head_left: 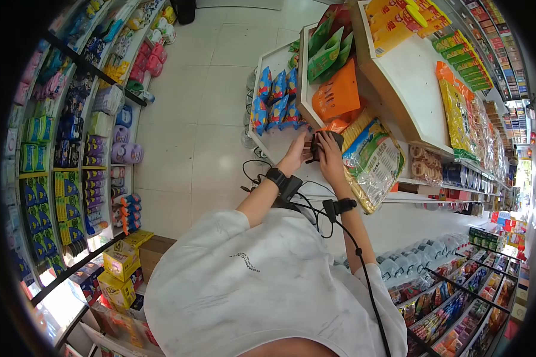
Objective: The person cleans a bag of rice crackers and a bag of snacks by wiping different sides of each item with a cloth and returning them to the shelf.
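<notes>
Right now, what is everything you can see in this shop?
Small dark device: one, black, held between both hands at the shelf edge.
Snack bags: several, blue, on the white shelf just above the hands.
Pouches: a few, orange, right of the blue bags.
Large packet: one, clear with green print, beside the right hand.
Water bottles: many, clear, low on the right.
Cartons: several, yellow, on the floor at left.
Wall shelves: packed with mixed goods, left side.
Left hand: on the device, black wrist strap.
Right hand: on the device, black wrist strap.

Bright, even shop lighting; strong fisheye curvature, black vignetted corners, soft edges.
</notes>
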{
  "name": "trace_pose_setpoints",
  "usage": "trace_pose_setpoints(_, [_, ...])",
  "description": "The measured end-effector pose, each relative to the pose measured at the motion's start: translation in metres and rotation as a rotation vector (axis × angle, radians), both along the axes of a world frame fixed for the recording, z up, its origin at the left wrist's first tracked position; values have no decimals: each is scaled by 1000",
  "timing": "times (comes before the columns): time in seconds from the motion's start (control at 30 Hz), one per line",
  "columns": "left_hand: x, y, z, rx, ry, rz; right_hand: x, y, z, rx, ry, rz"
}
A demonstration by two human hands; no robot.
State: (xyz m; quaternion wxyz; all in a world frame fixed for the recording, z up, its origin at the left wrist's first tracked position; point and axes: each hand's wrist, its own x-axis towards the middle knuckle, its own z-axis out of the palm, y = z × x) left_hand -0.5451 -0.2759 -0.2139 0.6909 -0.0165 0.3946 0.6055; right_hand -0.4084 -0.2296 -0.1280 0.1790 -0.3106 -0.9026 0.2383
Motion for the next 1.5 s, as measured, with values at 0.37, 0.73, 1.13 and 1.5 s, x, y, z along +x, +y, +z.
trace_pose_setpoints(0.37, [2,-20,14,54,84,-3,7,23,-29,267,-251,-200])
trace_pose_setpoints(0.73, [44,-32,22,-67,-181,-166,119,-37,2,228,-284,-135])
trace_pose_setpoints(1.13, [79,3,16,-20,-188,-217,273,22,-31,221,-192,-604])
trace_pose_setpoints(1.5, [121,19,4,-135,73,-124,314,72,-106,-737,511,-938])
